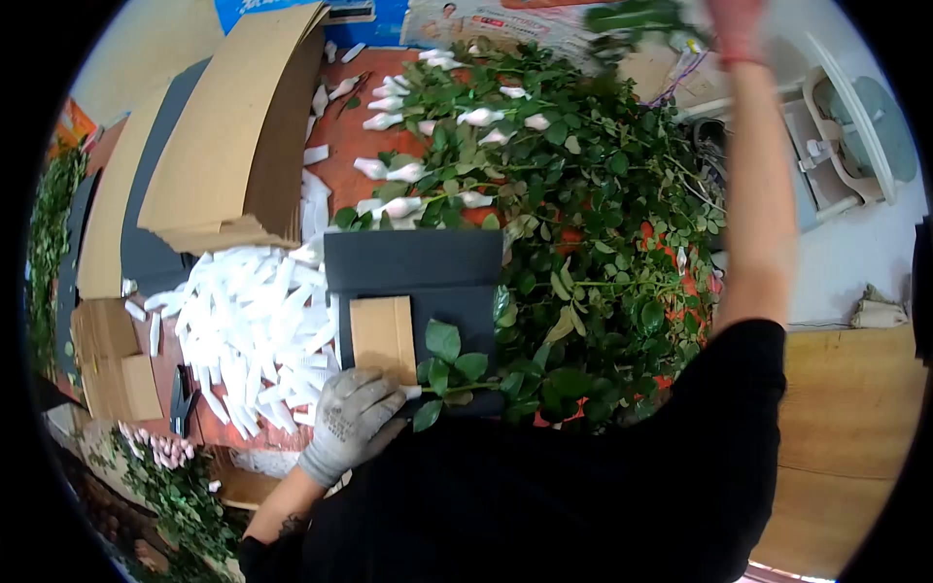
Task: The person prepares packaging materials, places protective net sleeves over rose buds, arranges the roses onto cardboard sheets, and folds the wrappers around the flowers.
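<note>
My left hand (352,423), in a grey glove, has its fingers curled over the head end of a rose (452,374). A bit of white sleeve shows at the fingertips; the bud is hidden. The rose's leafy stem points right across a black board (413,257), which has a brown cardboard piece (382,335) on it. My right hand (736,29), in a reddish glove, is raised at the top right edge, blurred and partly cut off. Blurred green leaves (637,17) hang beside it; whether its fingers grip them is unclear.
Many leafy roses with white-sleeved buds (398,173) cover the red table. Loose white sleeves (258,325) are heaped left of the board, near a black stapler (182,400). A tall cardboard stack (228,126) stands behind. Pink roses (160,447) lie lower left.
</note>
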Action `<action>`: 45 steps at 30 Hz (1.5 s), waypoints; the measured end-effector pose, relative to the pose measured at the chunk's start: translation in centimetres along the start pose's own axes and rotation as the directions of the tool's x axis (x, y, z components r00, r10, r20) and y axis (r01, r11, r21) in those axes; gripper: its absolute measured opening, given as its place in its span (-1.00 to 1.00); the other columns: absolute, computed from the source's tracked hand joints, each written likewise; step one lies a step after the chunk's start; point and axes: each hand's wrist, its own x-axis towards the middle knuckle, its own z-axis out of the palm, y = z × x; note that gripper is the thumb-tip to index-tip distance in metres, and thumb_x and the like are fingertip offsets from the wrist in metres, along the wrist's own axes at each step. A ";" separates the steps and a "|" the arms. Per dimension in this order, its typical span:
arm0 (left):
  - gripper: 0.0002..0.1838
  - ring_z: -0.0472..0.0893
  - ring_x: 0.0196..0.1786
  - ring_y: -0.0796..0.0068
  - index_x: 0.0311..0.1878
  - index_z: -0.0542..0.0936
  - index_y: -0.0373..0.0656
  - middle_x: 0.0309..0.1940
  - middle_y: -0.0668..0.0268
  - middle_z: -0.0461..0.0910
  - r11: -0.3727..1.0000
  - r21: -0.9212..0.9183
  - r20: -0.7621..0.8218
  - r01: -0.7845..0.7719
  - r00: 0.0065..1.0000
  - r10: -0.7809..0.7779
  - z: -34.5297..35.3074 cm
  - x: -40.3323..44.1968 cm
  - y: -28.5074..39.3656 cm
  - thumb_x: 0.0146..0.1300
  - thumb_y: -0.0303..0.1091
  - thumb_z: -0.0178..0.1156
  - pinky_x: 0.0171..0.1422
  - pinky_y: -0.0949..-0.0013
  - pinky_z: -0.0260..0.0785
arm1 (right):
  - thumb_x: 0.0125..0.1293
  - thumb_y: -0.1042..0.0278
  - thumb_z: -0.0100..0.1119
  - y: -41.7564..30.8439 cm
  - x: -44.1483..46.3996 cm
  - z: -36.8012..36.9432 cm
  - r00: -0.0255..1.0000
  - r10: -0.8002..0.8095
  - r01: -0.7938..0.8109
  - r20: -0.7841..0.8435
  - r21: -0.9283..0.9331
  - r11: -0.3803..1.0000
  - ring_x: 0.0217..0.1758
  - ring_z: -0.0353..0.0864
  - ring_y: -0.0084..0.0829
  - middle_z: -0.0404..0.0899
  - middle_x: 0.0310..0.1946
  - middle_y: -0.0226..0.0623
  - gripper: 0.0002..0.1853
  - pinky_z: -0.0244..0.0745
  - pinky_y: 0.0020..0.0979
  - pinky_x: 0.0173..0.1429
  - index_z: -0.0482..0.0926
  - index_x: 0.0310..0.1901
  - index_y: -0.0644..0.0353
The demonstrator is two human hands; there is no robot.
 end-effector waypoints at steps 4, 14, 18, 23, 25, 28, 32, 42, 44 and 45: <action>-0.51 0.48 -0.19 0.31 -0.15 0.59 -0.02 -0.22 0.40 0.48 0.999 0.043 -0.019 0.029 0.999 -0.028 -0.3 -0.9 0.2 -0.29 -0.32 0.44 -0.11 0.22 0.29 | 0.25 0.34 0.03 -4.6 -2.9 -12.7 0.994 -0.098 0.100 -0.053 0.038 0.994 -0.18 0.62 -0.34 0.62 -0.20 -0.16 -0.70 0.48 -0.38 -0.07 0.54 -0.03 0.26; -0.52 0.49 -0.20 0.34 -0.18 0.58 -0.02 -0.24 0.40 0.50 1.000 0.028 -0.064 0.014 0.998 -0.012 0.3 -1.6 -0.4 -0.30 -0.29 0.44 -0.16 0.23 0.28 | 0.04 0.39 0.14 -14.7 -20.0 -5.8 0.627 -0.382 0.597 0.679 -0.102 0.796 -0.13 0.59 -0.34 0.57 -0.15 -0.32 -0.52 0.50 -0.37 -0.13 0.49 0.09 -0.08; -0.50 0.50 -0.22 0.36 -0.16 0.57 -0.02 -0.25 0.41 0.50 1.000 0.021 -0.074 0.011 0.997 -0.009 0.5 -1.8 -0.5 -0.31 -0.29 0.45 -0.17 0.23 0.29 | 0.07 0.44 0.09 -9.8 -15.9 -0.2 0.715 -0.325 0.569 0.619 -0.244 0.786 -0.19 0.61 -0.29 0.58 -0.20 -0.27 -0.55 0.50 -0.33 -0.15 0.50 0.07 -0.07; -0.51 0.47 -0.25 0.41 -0.18 0.59 0.03 -0.25 0.46 0.49 0.999 0.036 -0.086 0.023 0.996 -0.020 1.0 -2.1 -0.9 -0.32 -0.23 0.47 -0.20 0.27 0.25 | 0.19 0.34 0.03 -3.8 -8.7 7.8 0.808 -0.146 0.449 0.570 -0.437 0.780 -0.01 0.58 -0.27 0.57 -0.01 -0.25 -0.56 0.48 -0.27 0.05 0.47 0.14 -0.11; -0.50 0.48 -0.29 0.41 -0.18 0.59 0.03 -0.26 0.46 0.49 0.999 0.042 -0.092 0.005 0.996 -0.001 0.6 -1.4 -0.9 -0.33 -0.23 0.47 -0.24 0.27 0.27 | 0.20 0.32 -0.01 -2.7 -7.1 10.0 0.797 -0.058 0.402 0.601 -0.456 0.794 0.01 0.57 -0.27 0.57 0.00 -0.24 -0.57 0.46 -0.28 0.09 0.47 0.15 -0.12; -0.48 0.49 -0.35 0.41 -0.17 0.60 0.03 -0.28 0.45 0.50 1.000 -0.024 -0.054 -0.007 0.999 0.006 0.8 -1.3 -1.5 -0.36 -0.23 0.48 -0.32 0.28 0.31 | 0.23 0.29 -0.13 1.5 -9.1 16.4 0.675 -0.017 0.475 0.738 -0.417 0.775 0.04 0.56 -0.25 0.56 0.02 -0.20 -0.56 0.41 -0.31 0.17 0.47 0.15 -0.13; -0.48 0.49 -0.34 0.40 -0.21 0.62 0.02 -0.28 0.46 0.49 0.999 -0.027 -0.039 0.018 0.999 -0.019 1.0 -1.1 -1.5 -0.41 -0.21 0.48 -0.30 0.28 0.32 | 0.30 0.34 -0.30 5.6 -17.3 23.2 0.447 0.107 0.564 0.888 -0.372 0.738 0.15 0.47 -0.28 0.52 0.07 -0.22 -0.59 0.33 -0.29 0.18 0.47 0.10 0.06; -0.52 0.52 -0.33 0.39 -0.26 0.64 0.01 -0.35 0.45 0.51 0.996 -0.012 -0.030 0.084 0.996 -0.084 1.2 -0.6 -1.1 -0.40 -0.19 0.49 -0.28 0.27 0.34 | 0.18 0.31 0.02 5.8 -19.3 23.6 0.128 0.501 -0.041 0.856 -0.500 0.865 0.39 0.21 -0.15 0.23 0.34 -0.19 -0.36 0.17 -0.11 0.41 0.21 0.35 -0.11; -0.52 0.53 -0.32 0.39 -0.26 0.64 0.01 -0.35 0.45 0.51 0.996 -0.022 -0.027 0.088 0.996 -0.089 1.1 -0.4 -1.1 -0.39 -0.19 0.49 -0.26 0.27 0.35 | 0.21 0.31 0.00 6.1 -18.9 23.8 0.063 0.507 -0.077 0.860 -0.502 0.861 0.39 0.21 -0.17 0.21 0.35 -0.19 -0.38 0.11 -0.12 0.43 0.19 0.36 -0.09; -0.52 0.53 -0.32 0.38 -0.25 0.64 0.00 -0.35 0.44 0.51 0.995 -0.040 -0.017 0.089 0.996 -0.089 1.1 -0.5 -1.1 -0.39 -0.19 0.49 -0.25 0.27 0.37 | 0.21 0.31 0.00 7.5 -19.8 25.2 0.066 0.503 -0.079 0.862 -0.498 0.864 0.39 0.21 -0.17 0.21 0.35 -0.19 -0.38 0.11 -0.12 0.43 0.19 0.36 -0.09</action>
